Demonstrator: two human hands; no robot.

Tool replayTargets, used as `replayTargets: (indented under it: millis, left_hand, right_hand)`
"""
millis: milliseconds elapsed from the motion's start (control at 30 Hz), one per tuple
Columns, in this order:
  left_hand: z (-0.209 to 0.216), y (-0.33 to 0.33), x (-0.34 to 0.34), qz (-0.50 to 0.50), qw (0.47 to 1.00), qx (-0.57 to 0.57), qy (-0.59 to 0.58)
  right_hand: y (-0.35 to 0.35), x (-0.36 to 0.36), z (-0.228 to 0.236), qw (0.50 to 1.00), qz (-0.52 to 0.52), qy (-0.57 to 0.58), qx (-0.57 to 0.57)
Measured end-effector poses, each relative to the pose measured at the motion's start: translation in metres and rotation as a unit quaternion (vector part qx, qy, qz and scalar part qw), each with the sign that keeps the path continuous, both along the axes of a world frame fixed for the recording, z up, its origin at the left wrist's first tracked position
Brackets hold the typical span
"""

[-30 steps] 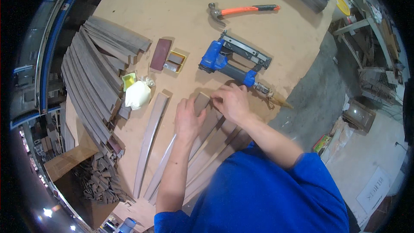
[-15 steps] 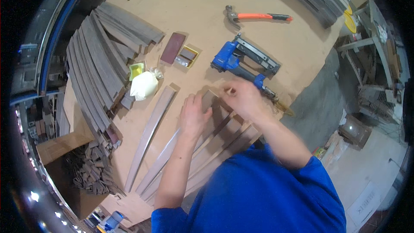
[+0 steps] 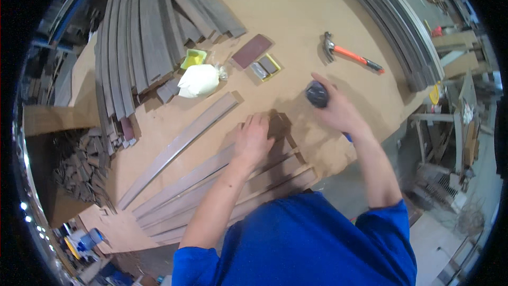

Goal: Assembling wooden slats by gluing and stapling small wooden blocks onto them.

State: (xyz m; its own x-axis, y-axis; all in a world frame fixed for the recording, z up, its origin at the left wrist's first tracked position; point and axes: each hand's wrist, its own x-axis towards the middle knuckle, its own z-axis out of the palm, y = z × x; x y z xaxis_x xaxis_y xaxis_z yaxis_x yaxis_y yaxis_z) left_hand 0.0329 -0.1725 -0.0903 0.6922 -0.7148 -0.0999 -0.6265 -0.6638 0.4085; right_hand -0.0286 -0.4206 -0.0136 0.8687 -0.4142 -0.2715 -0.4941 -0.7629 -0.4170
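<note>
My right hand (image 3: 341, 111) is wrapped round a nail gun (image 3: 317, 94), raised over the bench with its round black end facing up; most of its blue body is hidden. Several curved wooden slats (image 3: 185, 182) lie side by side in front of me. My left hand (image 3: 254, 140) grips the far end of one, its fingers closed over the wood and the thumb on the right. Dark shadow covers the slat ends between my hands. A single curved slat (image 3: 180, 151) lies apart, left of that group.
A claw hammer (image 3: 352, 57), a maroon abrasive pad (image 3: 253, 51), a small open box (image 3: 272, 57) and a white bag (image 3: 199, 81) rest on the bench. Grey slats (image 3: 140, 26) are stacked far left, more (image 3: 397, 26) far right. A cardboard box (image 3: 53, 119) holds wood offcuts.
My right hand has left the slat ends and picked up the nail gun, which lay on the bench. My left hand stays on the slats. The whole view has turned.
</note>
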Motion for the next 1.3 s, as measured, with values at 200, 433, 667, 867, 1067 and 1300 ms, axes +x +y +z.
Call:
replayTargets:
  millis: [200,433,667,867,1067,1300]
  left_hand:
    - [0.006,0.003,0.001,0.002,0.999,-0.037,0.034]
    - [0.005,-0.001,0.001,0.006,0.998,-0.033,0.05]
    - [0.008,0.001,0.0,0.005,0.998,-0.034,0.055]
    - [0.007,0.001,0.002,-0.001,0.998,-0.029,0.063]
    - [0.007,0.0,0.003,-0.001,0.997,-0.029,0.065]
    - [0.006,0.0,0.003,-0.002,0.997,-0.038,0.06]
  right_hand:
    - [0.02,-0.016,0.051,0.885,-0.063,0.071,0.455]
    - [0.043,-0.004,0.038,0.907,-0.022,0.101,0.408]
    - [0.042,-0.003,0.034,0.911,-0.018,0.107,0.398]
    - [0.045,0.0,0.041,0.91,-0.021,0.119,0.396]
    - [0.044,0.0,0.039,0.911,-0.022,0.131,0.39]
    - [0.046,0.001,0.044,0.922,-0.004,0.138,0.362]
